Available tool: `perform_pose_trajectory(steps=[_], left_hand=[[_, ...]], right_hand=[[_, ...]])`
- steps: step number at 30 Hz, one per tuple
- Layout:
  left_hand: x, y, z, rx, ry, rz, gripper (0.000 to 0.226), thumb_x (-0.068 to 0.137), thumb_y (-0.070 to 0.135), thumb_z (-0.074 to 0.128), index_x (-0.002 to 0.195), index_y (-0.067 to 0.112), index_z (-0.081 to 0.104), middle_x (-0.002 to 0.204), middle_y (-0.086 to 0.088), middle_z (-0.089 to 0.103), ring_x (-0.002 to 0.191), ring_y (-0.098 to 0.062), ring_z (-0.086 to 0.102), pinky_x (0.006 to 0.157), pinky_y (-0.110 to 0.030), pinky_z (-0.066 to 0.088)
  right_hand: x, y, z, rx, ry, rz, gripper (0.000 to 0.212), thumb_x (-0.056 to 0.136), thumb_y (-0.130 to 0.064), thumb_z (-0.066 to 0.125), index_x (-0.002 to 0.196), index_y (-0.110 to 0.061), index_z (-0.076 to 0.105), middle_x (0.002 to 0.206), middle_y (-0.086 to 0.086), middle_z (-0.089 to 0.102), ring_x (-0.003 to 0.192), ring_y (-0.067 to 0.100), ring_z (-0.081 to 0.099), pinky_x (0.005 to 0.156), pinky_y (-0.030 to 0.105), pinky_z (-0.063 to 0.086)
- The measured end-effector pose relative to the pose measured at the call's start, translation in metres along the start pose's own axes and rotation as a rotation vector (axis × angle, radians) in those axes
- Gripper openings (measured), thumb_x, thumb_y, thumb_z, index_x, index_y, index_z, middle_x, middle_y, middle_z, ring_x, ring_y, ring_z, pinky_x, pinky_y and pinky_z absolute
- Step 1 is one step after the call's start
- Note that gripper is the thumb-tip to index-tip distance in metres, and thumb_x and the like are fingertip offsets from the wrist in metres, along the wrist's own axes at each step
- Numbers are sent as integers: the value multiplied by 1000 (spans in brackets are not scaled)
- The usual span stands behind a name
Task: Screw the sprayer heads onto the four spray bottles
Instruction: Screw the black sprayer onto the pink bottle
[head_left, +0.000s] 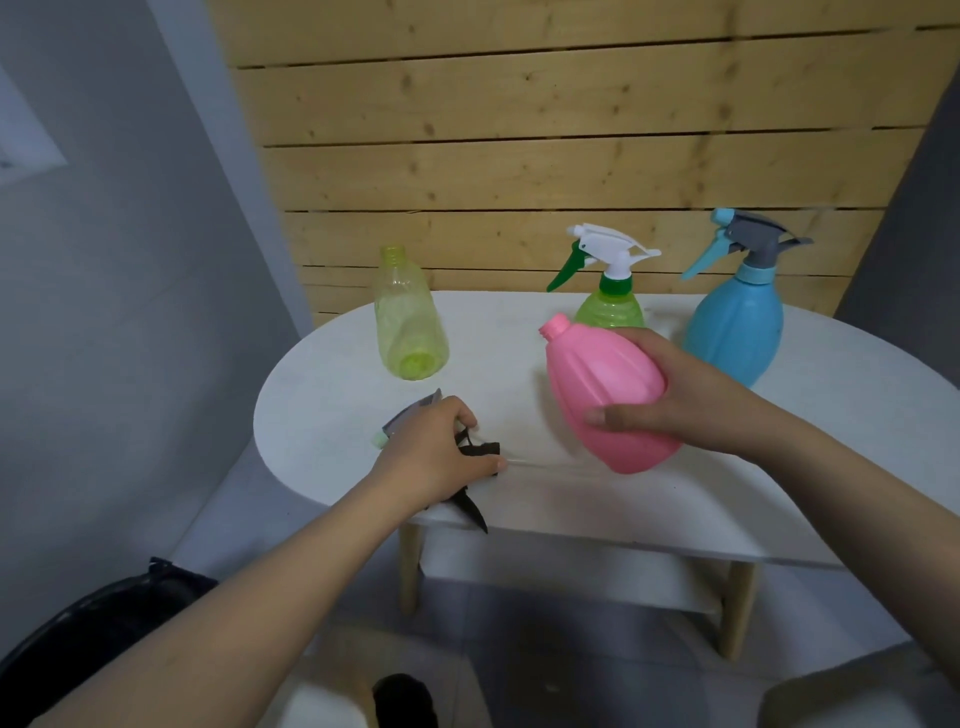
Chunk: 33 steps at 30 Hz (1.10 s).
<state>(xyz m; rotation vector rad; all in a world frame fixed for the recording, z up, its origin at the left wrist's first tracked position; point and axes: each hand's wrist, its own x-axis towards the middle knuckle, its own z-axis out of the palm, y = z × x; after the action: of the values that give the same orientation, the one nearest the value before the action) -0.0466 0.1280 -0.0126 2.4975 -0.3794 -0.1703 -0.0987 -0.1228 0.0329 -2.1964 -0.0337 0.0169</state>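
My right hand grips a pink bottle with a bare neck, tilted left just above the white table. My left hand is closed over sprayer heads near the table's front left: a grey one with a pale green nozzle pokes out to the left, and a black one sticks out below, its clear tube lying toward the pink bottle. A yellow-green bottle stands open-necked at the back left. A green bottle with a white and green sprayer and a blue bottle with a grey and blue sprayer stand behind.
A wooden plank wall rises right behind the table. The table has wooden legs and a lower shelf. A black bin stands on the floor at the lower left.
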Motion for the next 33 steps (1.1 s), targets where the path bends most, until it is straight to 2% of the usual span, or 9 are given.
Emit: perform_pose_trajectory(steps=[4,8,10,13,18,25,29,31,33], left_hand=[[4,3,-5,-162,9,-60,45,59,42,81,95,28,57,94,10,56,88,-10,55,62,-19,41],[10,6,-19,-351,64,-50,46,60,36,83,101,32,61,94,12,54,86,-1,57,63,-19,42],[14,8,-27,-403,107,-30,51,63,32,82,108,35,59,98,11,53,83,-3,59,62,-21,44],[23,8,-35,-473,162,-21,63,67,29,80,123,35,51,103,10,52,89,-11,61,69,-27,49],[33,7,-33,-564,197,-51,59,71,25,78,125,26,54,122,1,56,101,-23,62,90,-42,51],[38,9,-28,-616,234,-28,58,73,24,77,126,25,54,119,3,56,102,-17,61,75,-22,48],[39,13,-24,-581,243,5,58,72,22,78,126,24,55,113,6,56,100,-14,57,85,-28,46],[39,15,-22,-548,247,25,59,72,22,78,126,23,54,113,6,56,96,-9,55,84,-27,44],[39,16,-22,-529,252,42,59,71,23,78,125,25,54,117,6,55,94,-2,53,82,-24,43]], right_hand=[[-2,-3,-9,-42,53,-47,87,44,-66,72,122,-58,33,111,-27,48,96,2,53,65,17,44],[-5,0,-29,-125,146,-89,85,59,-42,81,131,-48,37,114,-22,48,95,4,52,67,12,40],[-8,3,-37,-132,144,-83,84,62,-35,82,133,-44,38,114,-23,48,94,-1,52,65,11,39],[-11,11,-45,-182,111,-49,84,64,-29,82,135,-39,39,118,-13,48,98,9,52,64,13,40],[-15,22,-49,-244,15,5,86,63,-30,83,134,-40,36,117,-10,49,92,5,52,62,15,42],[-19,27,-54,-252,-10,-38,83,60,-27,85,122,-50,36,108,-29,45,95,-3,50,59,9,41],[-19,25,-51,-241,-25,-81,80,58,-28,86,111,-60,36,108,-32,46,96,-14,49,59,2,43],[-18,24,-49,-242,-25,-98,79,57,-29,86,111,-61,37,109,-32,47,99,-21,45,63,0,43],[-16,24,-48,-266,-32,-106,81,56,-31,86,115,-59,37,110,-32,47,101,-17,46,63,3,44]])
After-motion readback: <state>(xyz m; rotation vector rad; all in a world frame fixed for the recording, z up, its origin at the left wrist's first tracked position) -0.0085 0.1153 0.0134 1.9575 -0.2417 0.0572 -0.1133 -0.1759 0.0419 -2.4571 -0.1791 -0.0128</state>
